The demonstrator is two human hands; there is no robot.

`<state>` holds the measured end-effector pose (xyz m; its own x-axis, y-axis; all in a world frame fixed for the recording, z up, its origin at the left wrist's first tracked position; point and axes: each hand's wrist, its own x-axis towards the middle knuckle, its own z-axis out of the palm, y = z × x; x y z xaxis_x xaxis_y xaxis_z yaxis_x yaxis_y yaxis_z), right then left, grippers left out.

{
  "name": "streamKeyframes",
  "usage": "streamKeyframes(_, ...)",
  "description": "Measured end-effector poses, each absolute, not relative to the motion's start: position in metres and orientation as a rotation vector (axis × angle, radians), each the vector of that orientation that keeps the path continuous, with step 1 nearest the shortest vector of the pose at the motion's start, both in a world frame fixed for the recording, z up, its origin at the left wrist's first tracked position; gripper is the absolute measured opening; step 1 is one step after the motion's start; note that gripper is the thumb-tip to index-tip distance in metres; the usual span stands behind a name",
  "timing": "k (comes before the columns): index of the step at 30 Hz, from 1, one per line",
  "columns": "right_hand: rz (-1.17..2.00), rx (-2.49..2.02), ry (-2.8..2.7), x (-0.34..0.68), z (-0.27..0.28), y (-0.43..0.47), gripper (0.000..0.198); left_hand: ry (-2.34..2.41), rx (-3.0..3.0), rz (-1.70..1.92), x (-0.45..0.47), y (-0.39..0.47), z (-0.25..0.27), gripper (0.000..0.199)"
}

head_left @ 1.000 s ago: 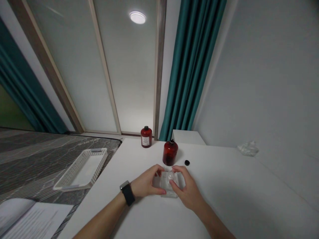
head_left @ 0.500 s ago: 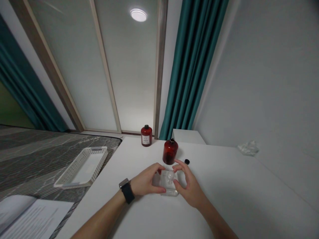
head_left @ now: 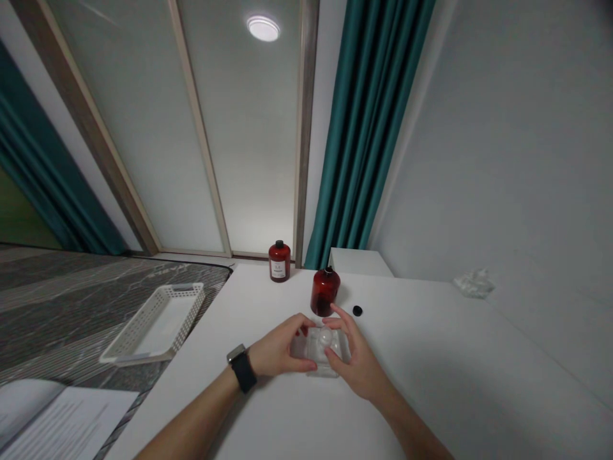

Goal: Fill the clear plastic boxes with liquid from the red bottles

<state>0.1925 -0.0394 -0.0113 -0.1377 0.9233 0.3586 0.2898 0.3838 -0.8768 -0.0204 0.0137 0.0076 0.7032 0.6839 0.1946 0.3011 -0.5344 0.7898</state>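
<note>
Gripping a clear bottle (head_left: 316, 351) with my left hand (head_left: 280, 348), I pinch its round top (head_left: 326, 335) with my right hand (head_left: 357, 361); just beyond stands a red bottle (head_left: 325, 291).

Has a container (head_left: 316, 350) on the counter (head_left: 431, 370) between left fingers (head_left: 302, 365) and right fingers (head_left: 337, 363), one bottle (head_left: 324, 292) just behind, a cap (head_left: 357, 311) to that bottle's right, another bottle (head_left: 279, 263) farther back left, a basket (head_left: 165, 324) left of the counter.
</note>
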Motion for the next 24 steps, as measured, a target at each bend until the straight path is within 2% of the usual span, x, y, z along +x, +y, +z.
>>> streamKeyframes(24, 0.867, -0.999, -1.595, 0.1917, -0.0215, -0.0364, 0.081, 0.778, 2.141, 0.617, -0.0200, 0.0136, 0.0087, 0.055)
